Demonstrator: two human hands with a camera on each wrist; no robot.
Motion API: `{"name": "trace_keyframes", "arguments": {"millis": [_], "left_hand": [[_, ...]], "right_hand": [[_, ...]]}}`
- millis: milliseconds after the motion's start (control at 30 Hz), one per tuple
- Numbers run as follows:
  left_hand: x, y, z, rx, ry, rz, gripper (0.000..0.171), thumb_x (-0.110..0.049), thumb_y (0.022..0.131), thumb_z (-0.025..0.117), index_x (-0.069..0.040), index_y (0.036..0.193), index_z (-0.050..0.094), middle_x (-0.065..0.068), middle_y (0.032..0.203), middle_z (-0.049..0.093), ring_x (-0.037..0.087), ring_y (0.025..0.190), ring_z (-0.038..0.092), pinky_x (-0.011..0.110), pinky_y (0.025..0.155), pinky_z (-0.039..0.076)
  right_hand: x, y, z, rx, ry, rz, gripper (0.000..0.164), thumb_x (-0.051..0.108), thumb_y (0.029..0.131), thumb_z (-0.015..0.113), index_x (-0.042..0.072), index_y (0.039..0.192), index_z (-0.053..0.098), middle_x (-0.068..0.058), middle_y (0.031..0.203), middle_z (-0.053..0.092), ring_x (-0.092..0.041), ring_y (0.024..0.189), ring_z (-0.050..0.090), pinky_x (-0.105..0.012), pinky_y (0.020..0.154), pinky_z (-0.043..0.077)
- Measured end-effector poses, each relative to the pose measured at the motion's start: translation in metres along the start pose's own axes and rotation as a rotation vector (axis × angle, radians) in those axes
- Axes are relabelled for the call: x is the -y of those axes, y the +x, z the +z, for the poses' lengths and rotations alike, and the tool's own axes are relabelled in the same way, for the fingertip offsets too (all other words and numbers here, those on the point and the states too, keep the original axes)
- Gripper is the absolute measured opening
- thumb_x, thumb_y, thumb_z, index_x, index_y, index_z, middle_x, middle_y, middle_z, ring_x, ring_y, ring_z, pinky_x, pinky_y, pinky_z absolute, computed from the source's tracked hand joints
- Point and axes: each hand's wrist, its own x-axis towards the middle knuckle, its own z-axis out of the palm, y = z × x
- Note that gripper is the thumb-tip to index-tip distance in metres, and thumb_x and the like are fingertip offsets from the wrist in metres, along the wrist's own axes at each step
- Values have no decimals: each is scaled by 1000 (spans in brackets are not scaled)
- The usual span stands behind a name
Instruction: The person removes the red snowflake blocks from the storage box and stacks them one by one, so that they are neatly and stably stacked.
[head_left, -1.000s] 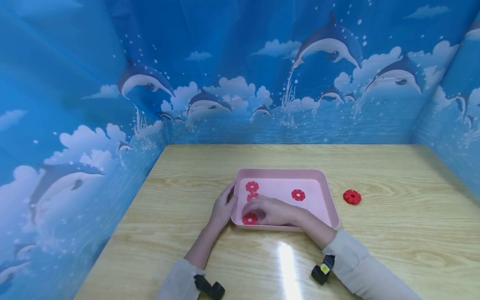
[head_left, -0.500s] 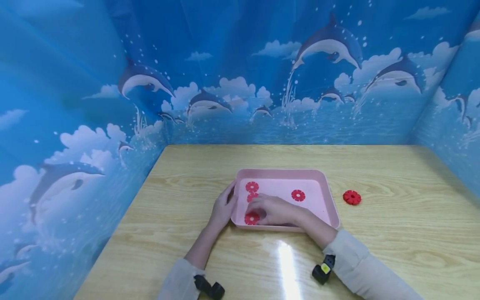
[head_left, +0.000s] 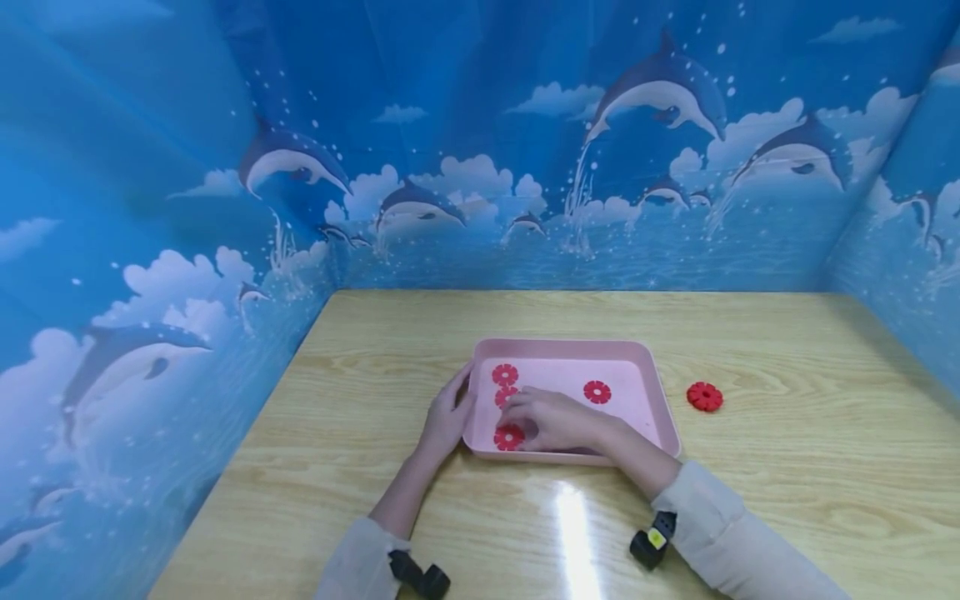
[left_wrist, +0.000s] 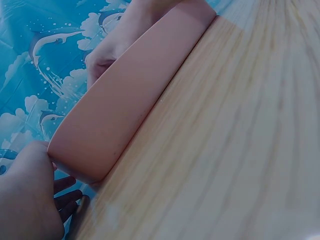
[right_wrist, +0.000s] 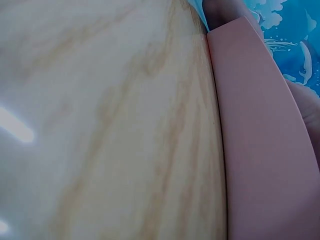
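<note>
A pink tray [head_left: 641, 417] lies on the wooden table. My left hand [head_left: 444, 421] holds its left wall; in the left wrist view the thumb meets the rim and the fingers lie along the outside. Inside the tray, my right hand [head_left: 551, 421] reaches to the front left, thumb and fingers curled at a red notched plastic disc [head_left: 508, 438]. Just behind it lie a second red disc [head_left: 505, 397], partly covered by the fingers, and a third disc [head_left: 505, 374]. The tray wall hides the right fingertips in both wrist views.
One more red disc [head_left: 597, 392] lies in the tray's right half. Outside, to the tray's right, a small stack of red discs [head_left: 705, 397] sits on the table [head_left: 787, 467]. A blue dolphin-print sheet [head_left: 480, 208] encloses the back and sides.
My right hand has moved slightly right inside the tray, and the front red disc has shifted right with it. The left hand and the tray have stayed in place.
</note>
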Motion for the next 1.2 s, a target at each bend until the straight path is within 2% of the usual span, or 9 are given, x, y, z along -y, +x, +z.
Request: {"name": "trace_keyframes", "arguments": {"millis": [200,500,733,867,1200], "left_hand": [[0,0,0,-4,-2,-1,45,-11,95,47,-12,140,39,9,139,40,24,128,34,37,105,28],[1,0,0,-17,-6,39,45,-9,94,48,-8,138,41,11,138,42,27,127,36,39,105,28],[0,0,0,-19,-10,45,46,-8,93,48,-8,139,40,12,138,41,27,127,35,39,105,27],[0,0,0,-19,-9,38,46,-9,93,48,-8,139,40,12,138,41,27,127,35,39,105,27],[0,0,0,-18,-19,20,45,-12,95,48,-9,139,40,11,139,41,27,127,35,39,106,27]], "right_hand": [[-1,-3,0,-15,17,36,38,27,74,76,19,110,67,9,96,55,-5,81,46,-18,67,46],[-3,-9,-2,-76,16,85,40,29,73,75,18,110,66,9,94,53,-6,80,45,-18,63,46],[-1,-18,-13,-140,49,137,40,23,71,76,17,110,67,7,105,55,-7,91,47,-21,71,48],[-3,-24,-18,-181,56,134,39,18,71,74,13,109,67,4,106,56,-10,90,48,-22,68,48],[-9,-43,-29,-252,42,151,39,12,71,70,13,110,66,1,107,57,-14,96,50,-29,75,50]]}}
